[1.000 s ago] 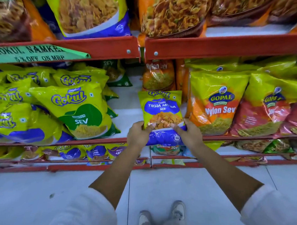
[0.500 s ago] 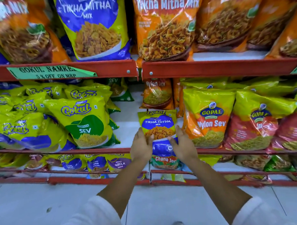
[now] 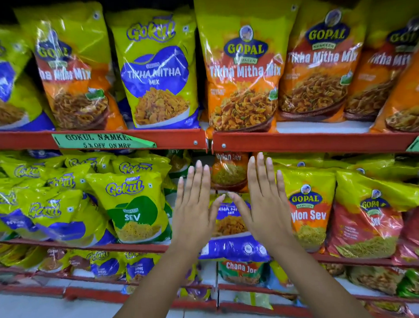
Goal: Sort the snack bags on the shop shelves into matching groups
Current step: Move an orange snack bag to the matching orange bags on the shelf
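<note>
Left hand (image 3: 193, 207) and right hand (image 3: 263, 199): both spread flat, fingers straight and pointing up, palms toward the shelves, thumbs angled inward with tips nearly meeting. Neither hand grasps anything. Whether the palms touch the bag behind them or hover just off it cannot be told from this angle.

Between and behind the hands: small Gokul Tikha Mitha Mix bag (image 3: 231, 232), upright on the middle shelf (image 3: 135, 247), its blue bottom edge overhanging the shelf lip.

Left of it, Gokul Sev bag (image 3: 134, 210) among other yellow Gokul packs. Right of it, Gopal Nylon Sev bag (image 3: 306, 210).

Upper shelf (image 3: 299, 140): large Gokul Tikha Mitha Mix bag (image 3: 155, 72) standing between orange Gopal Tikha Mitha Mix bags (image 3: 243, 68). Green discount label (image 3: 102, 140) on the shelf edge.
</note>
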`<action>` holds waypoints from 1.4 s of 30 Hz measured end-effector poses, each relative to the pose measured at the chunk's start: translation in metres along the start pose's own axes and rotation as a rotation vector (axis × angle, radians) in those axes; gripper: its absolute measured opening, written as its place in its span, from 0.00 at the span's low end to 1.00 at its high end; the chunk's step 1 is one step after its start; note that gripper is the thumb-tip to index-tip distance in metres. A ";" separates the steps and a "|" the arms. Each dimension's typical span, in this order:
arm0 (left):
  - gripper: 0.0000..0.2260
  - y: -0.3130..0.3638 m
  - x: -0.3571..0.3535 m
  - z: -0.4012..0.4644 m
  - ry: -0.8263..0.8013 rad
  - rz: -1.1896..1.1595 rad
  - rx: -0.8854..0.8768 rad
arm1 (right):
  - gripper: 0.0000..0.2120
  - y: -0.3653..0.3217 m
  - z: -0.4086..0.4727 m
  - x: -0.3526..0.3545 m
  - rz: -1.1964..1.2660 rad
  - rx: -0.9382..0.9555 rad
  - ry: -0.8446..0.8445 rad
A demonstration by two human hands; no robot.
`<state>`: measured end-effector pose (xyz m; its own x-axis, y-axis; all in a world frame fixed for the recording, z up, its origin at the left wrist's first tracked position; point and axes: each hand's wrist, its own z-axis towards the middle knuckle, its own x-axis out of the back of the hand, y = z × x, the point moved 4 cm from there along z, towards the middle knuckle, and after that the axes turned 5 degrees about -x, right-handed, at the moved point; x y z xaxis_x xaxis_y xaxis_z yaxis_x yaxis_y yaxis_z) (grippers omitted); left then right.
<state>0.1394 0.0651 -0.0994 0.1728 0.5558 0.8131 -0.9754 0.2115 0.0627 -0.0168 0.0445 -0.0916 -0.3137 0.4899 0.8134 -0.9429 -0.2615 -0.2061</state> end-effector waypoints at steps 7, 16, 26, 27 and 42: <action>0.32 -0.087 0.053 0.044 0.164 -0.009 0.047 | 0.38 -0.085 0.055 0.008 0.077 0.057 0.116; 0.38 -0.257 0.090 0.057 0.245 -0.031 0.170 | 0.39 -0.222 0.117 -0.033 0.384 0.213 0.083; 0.46 -0.346 0.099 0.090 0.186 -0.664 0.343 | 0.48 -0.303 0.174 -0.048 0.744 0.124 -0.165; 0.45 -0.353 0.099 0.094 0.191 -0.753 0.371 | 0.49 -0.304 0.181 -0.050 0.790 0.077 -0.190; 0.27 -0.326 0.138 0.086 0.544 -0.981 0.335 | 0.35 -0.295 0.186 -0.013 0.959 0.099 -0.019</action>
<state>0.4692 0.0037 0.0418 0.8284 0.5598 -0.0181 -0.3644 0.5632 0.7416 0.2863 -0.0396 0.0604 -0.9431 0.0182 0.3320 -0.2728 -0.6130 -0.7415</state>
